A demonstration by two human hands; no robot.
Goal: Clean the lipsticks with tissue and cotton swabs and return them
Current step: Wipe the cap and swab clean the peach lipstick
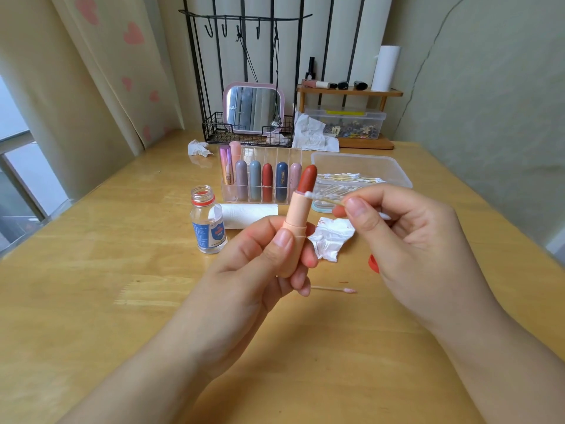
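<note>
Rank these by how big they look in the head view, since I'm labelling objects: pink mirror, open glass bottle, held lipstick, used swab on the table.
1. Pink mirror.
2. and 3. Held lipstick and open glass bottle look alike; the lipstick is nearer the camera, so I won't rank them.
4. Used swab.

Wooden table (122, 270) — open bottle (208, 220), tissue roll (249, 214), crumpled tissue (331, 237), used swab (334, 289).

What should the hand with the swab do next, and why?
Probably slide the swab tip around the rim of the lipstick tube. The right hand pinches the swab with its white tip already at the rim, just below the red stick, while the left hand grips the tube upright.
</note>
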